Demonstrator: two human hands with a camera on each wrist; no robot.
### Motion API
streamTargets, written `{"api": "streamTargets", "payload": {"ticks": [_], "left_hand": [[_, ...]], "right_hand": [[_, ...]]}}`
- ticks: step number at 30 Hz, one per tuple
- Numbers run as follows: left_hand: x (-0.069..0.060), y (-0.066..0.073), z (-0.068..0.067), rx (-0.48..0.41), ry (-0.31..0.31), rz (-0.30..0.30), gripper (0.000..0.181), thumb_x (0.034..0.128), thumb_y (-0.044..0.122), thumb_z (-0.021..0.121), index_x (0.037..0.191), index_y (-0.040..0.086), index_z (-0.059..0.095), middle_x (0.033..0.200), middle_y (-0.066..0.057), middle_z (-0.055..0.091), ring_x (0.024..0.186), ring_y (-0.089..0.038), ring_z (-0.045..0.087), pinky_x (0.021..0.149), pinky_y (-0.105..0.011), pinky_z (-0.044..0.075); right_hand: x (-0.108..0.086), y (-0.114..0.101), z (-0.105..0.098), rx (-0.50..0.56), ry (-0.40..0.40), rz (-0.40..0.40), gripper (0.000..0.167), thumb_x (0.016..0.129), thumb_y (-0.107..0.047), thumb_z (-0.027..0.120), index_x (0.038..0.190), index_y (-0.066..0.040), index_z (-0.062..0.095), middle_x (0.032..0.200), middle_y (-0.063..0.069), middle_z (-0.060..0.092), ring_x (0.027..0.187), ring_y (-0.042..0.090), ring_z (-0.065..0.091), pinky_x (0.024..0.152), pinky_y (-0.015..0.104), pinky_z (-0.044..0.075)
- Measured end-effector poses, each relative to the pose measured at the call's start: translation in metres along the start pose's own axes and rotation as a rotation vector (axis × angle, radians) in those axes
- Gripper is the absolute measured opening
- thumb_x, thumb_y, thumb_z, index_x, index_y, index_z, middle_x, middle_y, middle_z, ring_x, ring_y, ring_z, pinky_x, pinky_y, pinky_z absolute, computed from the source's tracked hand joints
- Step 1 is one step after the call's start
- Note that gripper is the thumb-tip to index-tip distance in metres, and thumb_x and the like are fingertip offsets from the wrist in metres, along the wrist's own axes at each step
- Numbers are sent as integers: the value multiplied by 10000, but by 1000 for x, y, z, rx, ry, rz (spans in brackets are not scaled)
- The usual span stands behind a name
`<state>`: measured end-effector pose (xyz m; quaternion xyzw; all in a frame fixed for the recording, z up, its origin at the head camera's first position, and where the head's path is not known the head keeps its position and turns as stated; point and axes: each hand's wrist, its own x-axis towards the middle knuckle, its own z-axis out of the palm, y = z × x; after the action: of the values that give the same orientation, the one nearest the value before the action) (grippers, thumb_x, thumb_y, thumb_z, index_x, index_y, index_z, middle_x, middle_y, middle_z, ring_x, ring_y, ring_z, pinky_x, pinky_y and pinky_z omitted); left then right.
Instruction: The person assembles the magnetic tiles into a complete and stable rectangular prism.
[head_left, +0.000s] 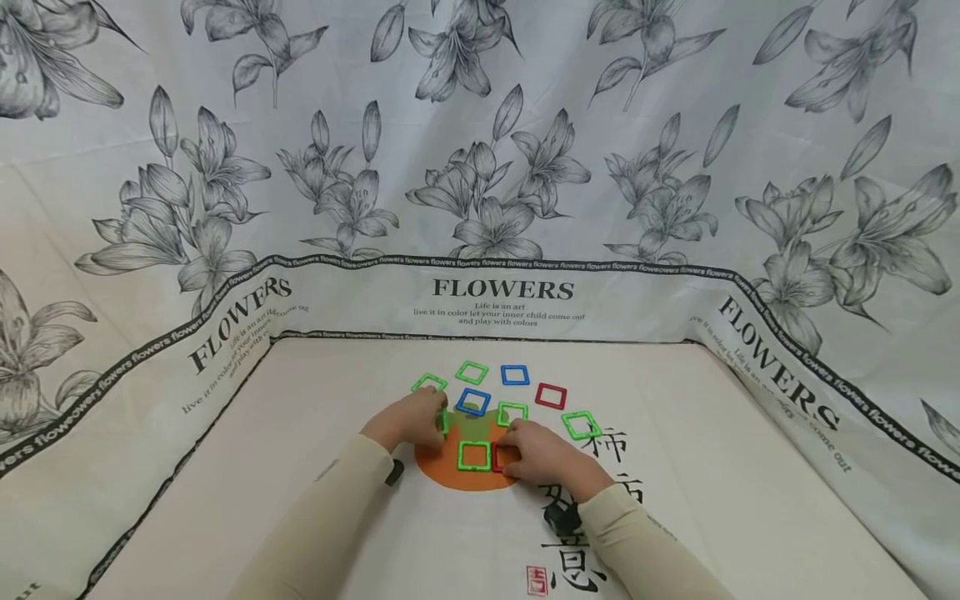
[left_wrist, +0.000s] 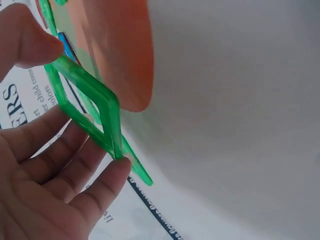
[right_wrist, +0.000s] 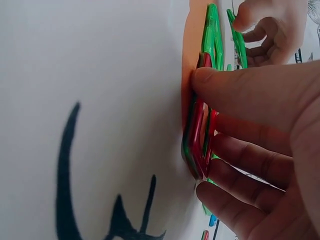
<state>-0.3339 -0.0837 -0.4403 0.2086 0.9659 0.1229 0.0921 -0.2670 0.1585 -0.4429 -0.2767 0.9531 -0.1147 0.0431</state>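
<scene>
My left hand (head_left: 417, 417) pinches a green square magnetic tile (left_wrist: 114, 125), a hollow frame, between thumb and fingers. In the left wrist view it stands tilted. My right hand (head_left: 546, 454) holds a red square magnetic tile (right_wrist: 197, 131) by its edges, thumb on one side and fingertips on the other. That red tile sits low over the orange printed fruit (head_left: 442, 477), right beside a flat green tile (head_left: 461, 457); whether their edges touch is unclear. Fingers hide part of both held tiles in the head view.
Beyond the hands lie several loose tiles: a near blue one (head_left: 474, 391), a far blue one (head_left: 515, 367), a red one (head_left: 551, 385), and green ones, including one at right (head_left: 572, 426). A flower-printed cloth (head_left: 502, 325) walls the table's back and sides.
</scene>
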Motion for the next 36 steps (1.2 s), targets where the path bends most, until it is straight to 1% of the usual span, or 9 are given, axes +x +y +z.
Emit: {"api": "streamTargets", "payload": {"ticks": [3, 7, 15, 21, 27, 36], "left_hand": [[-3, -1, -1, -1, 23, 11, 616, 698, 260, 743, 1258, 66, 572, 1018, -6, 533, 880, -162, 483, 753, -305, 448], [-6, -2, -1, -4, 38, 15, 623, 701, 267, 727, 1269, 60, 575, 1026, -8, 546, 861, -161, 496, 739, -302, 447], [-13, -3, 2, -30, 50, 23, 676, 692, 295, 725, 1298, 38, 571, 1040, -13, 569, 848, -160, 510, 720, -291, 465], [-20, -6, 4, -61, 71, 61, 687, 701, 290, 709, 1324, 51, 548, 1092, -13, 567, 877, -151, 508, 758, -290, 472], [-25, -9, 4, -115, 85, 101, 636, 674, 260, 695, 1266, 58, 578, 1082, -20, 565, 881, -152, 505, 768, -301, 469], [-31, -7, 2, -177, 86, 113, 627, 661, 242, 704, 1246, 45, 594, 1074, -9, 613, 904, -157, 513, 808, -323, 481]], "right_hand": [[1, 0, -1, 5, 8, -4, 377, 857, -260, 716, 1192, -88, 690, 1106, 29, 597, 921, 134, 508, 858, 342, 490], [1, 2, 0, 19, 9, -2, 376, 852, -258, 721, 1187, -91, 692, 1099, 21, 595, 920, 132, 504, 852, 341, 487], [1, 3, 2, 31, 10, -8, 385, 844, -268, 735, 1185, -94, 694, 1094, 22, 598, 915, 132, 507, 851, 343, 485], [0, 4, 2, 47, 14, -12, 382, 841, -262, 740, 1176, -83, 695, 1091, 27, 599, 928, 145, 515, 861, 362, 485], [0, 4, 3, 63, 10, 0, 402, 837, -257, 744, 1197, -87, 689, 1118, 34, 601, 943, 148, 515, 864, 363, 485], [1, 5, 3, 77, 6, 11, 395, 844, -231, 733, 1206, -81, 683, 1153, 49, 602, 998, 169, 532, 900, 383, 483]]}}
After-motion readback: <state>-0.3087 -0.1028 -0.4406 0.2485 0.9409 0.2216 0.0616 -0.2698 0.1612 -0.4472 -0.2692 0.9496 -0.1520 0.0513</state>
